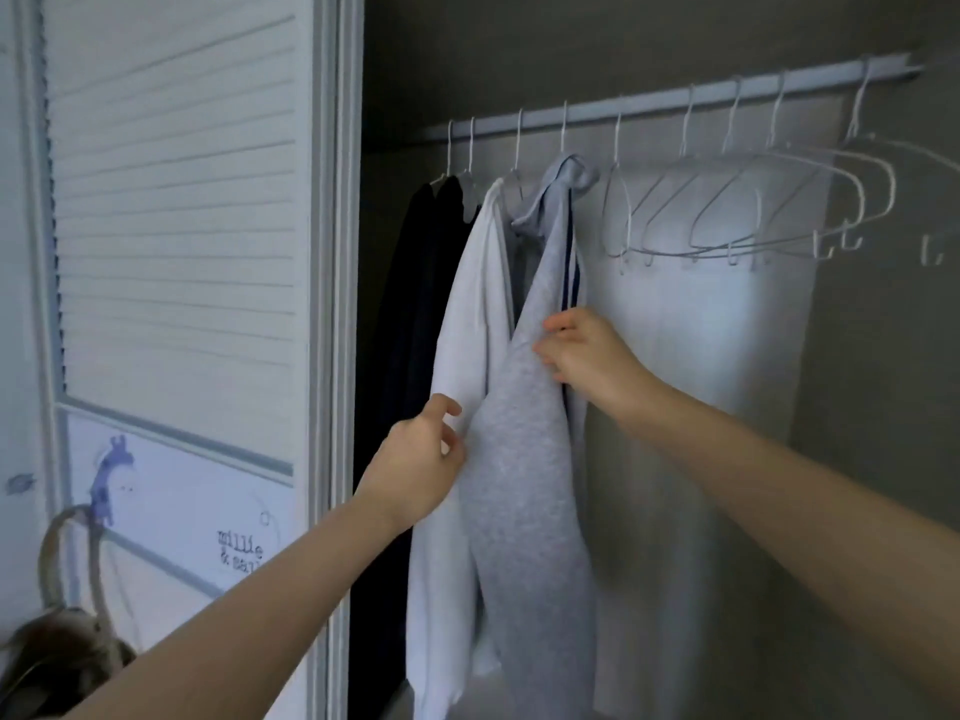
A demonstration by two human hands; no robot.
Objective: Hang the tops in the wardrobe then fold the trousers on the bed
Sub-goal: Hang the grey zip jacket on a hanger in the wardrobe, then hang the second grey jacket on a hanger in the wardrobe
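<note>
Tops hang on white hangers from the wardrobe rail [675, 98] in the upper middle of the frame: two dark tops [415, 283] at the left, a white top [467, 330], then a grey top [530, 485] with a hood. The left hand [415, 459], lower centre, pinches the grey top's left edge. The right hand [582, 350] grips its right edge with curled fingers. Empty hangers [737, 210] crowd the rail's right part. A slatted door [176, 200] fills the left.
</note>
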